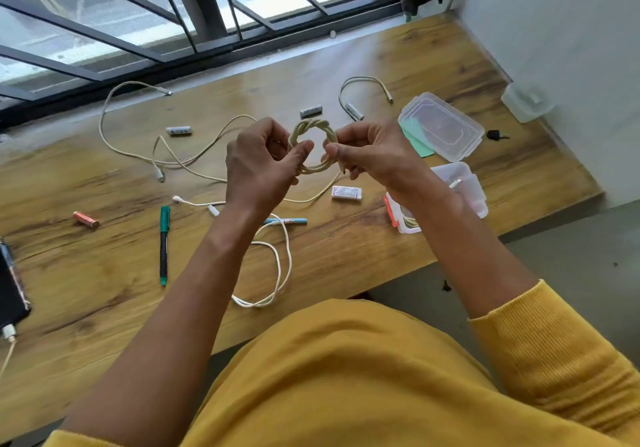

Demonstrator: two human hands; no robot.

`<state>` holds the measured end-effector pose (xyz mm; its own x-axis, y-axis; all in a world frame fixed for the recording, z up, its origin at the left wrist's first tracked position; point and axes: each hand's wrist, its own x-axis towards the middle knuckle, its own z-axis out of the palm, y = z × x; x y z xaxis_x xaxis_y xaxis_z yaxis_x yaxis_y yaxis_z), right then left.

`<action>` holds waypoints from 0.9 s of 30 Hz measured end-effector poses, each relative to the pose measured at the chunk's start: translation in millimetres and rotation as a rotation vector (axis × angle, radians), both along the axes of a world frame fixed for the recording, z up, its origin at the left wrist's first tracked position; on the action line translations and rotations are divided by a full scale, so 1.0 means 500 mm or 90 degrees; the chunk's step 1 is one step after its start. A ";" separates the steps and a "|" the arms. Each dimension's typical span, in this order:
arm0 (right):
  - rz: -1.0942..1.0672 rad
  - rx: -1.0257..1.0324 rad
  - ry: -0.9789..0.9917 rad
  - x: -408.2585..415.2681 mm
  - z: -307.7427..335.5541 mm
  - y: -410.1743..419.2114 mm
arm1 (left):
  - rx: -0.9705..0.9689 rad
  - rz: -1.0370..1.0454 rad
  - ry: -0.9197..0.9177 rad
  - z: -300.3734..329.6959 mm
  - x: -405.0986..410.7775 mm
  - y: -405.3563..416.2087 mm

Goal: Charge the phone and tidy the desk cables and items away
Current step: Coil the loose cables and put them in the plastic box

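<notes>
A cream cable coil (313, 127), twisted into a small ring, hangs above the wooden desk (346, 249) between my hands. My left hand (258, 161) grips the ring's left side with curled fingers. My right hand (367, 150) pinches its right side, and a loose tail of the cable drops down to the desk. A dark phone (10, 284) lies at the far left edge with a white plug in its bottom end. Loose cream cables (138, 149) and a white cable (277, 266) sprawl across the desk. An open clear box (474, 187) sits under my right wrist.
A clear lid (441, 126) lies over a green sheet at right. Several batteries (178, 131), a green marker (164, 244), a blue pen (294, 221), a copper cell (85, 220), a small white packet (347, 192) and a short cable (363, 81) are scattered about. A white box (526, 102) stands by the wall.
</notes>
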<state>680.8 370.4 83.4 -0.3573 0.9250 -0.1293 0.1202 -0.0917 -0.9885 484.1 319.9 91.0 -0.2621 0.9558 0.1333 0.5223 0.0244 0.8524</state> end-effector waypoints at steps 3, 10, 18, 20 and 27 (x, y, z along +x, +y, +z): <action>0.010 0.026 -0.005 0.014 -0.003 0.000 | 0.017 0.027 0.088 -0.008 0.012 0.009; -0.057 0.055 -0.029 0.056 0.004 0.004 | -0.043 -0.055 -0.075 0.001 0.052 0.022; -0.116 0.034 -0.149 0.150 0.004 0.010 | -0.158 -0.133 -0.220 -0.022 0.130 0.044; -0.123 0.029 -0.183 0.178 0.000 0.011 | -0.180 -0.154 -0.193 -0.032 0.148 0.049; -0.130 -0.039 -0.289 0.275 -0.011 0.001 | -0.281 -0.230 -0.098 -0.048 0.235 0.053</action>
